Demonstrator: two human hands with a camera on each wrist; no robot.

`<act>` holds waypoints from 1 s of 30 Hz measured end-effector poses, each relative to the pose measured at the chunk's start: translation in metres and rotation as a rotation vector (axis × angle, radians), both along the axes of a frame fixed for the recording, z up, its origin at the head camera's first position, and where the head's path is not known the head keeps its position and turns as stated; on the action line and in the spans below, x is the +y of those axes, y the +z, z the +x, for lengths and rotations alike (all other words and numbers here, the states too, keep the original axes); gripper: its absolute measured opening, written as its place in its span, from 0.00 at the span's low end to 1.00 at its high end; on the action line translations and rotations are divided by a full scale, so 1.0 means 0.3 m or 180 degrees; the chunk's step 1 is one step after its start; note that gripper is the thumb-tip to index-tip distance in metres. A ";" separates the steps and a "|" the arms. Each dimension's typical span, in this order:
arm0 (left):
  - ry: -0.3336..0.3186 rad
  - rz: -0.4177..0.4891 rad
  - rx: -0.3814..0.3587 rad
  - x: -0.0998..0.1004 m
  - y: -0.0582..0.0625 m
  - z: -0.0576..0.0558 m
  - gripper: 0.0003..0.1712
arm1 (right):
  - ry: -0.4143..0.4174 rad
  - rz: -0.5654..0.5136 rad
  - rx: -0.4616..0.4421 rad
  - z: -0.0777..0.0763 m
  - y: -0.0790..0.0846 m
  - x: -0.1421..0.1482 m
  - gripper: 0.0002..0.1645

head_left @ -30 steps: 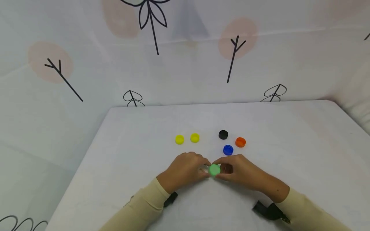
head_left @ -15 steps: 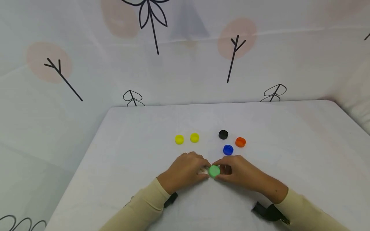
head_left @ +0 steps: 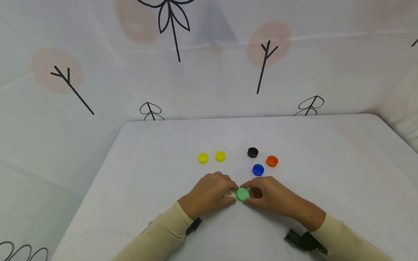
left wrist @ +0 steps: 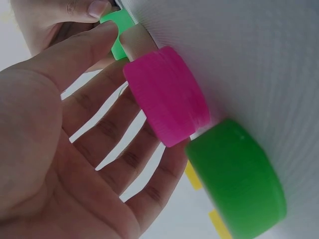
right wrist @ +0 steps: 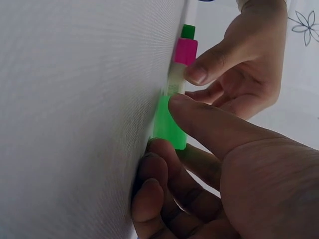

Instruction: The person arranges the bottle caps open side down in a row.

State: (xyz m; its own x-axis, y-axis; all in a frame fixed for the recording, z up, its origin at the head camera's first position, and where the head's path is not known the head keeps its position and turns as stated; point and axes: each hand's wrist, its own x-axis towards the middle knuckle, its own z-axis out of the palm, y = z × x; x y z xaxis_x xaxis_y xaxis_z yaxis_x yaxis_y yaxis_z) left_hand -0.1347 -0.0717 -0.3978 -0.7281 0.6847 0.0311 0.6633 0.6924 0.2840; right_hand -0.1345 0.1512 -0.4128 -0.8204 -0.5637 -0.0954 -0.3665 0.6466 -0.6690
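Right hand (head_left: 272, 193) pinches the light green cap (head_left: 243, 194) to its left; left hand (head_left: 209, 192) curves loosely about the neighbouring pale cap (left wrist: 138, 40), grip hard to tell

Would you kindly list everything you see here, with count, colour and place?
Yellow caps: two, yellow, beyond the left hand
Black cap: one, black, right of the yellow pair
Orange cap: one, orange, right of the black
Blue cap: one, blue, nearer than the black
Light green cap: one, light green, pinched by the right hand
Pale piece: one, whitish, beside the light green cap
Magenta cap: one, magenta, after the pale piece
Dark green cap: one, dark green, after the magenta
Table: one, white, beneath
Backdrop: white, patterned, behind
Hands: two, bare, front
Sleeves: two, cream, front
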 end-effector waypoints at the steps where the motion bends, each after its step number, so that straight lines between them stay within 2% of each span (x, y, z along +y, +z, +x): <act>1: 0.0000 0.0000 -0.0001 0.000 0.000 0.000 0.15 | -0.0005 0.0005 -0.0008 0.000 0.001 0.000 0.19; 12: -0.0044 0.0021 0.0076 -0.001 -0.002 0.001 0.16 | 0.0010 0.0076 0.0029 0.005 0.004 0.003 0.21; 17: -0.0066 -0.0026 -0.0016 -0.008 0.001 -0.006 0.17 | -0.0014 0.0126 -0.0066 0.006 0.012 0.000 0.26; 21: -0.0049 -0.0039 0.0002 -0.024 0.011 -0.018 0.17 | -0.0005 0.0130 -0.0074 0.006 0.021 0.000 0.31; 26: 0.0114 0.0131 0.0129 -0.060 0.042 -0.041 0.16 | -0.0009 0.0074 0.0032 0.007 0.038 0.000 0.33; 30: 0.0349 0.0429 0.0305 -0.093 0.070 -0.072 0.16 | -0.0187 0.0024 0.0371 0.008 0.065 -0.003 0.28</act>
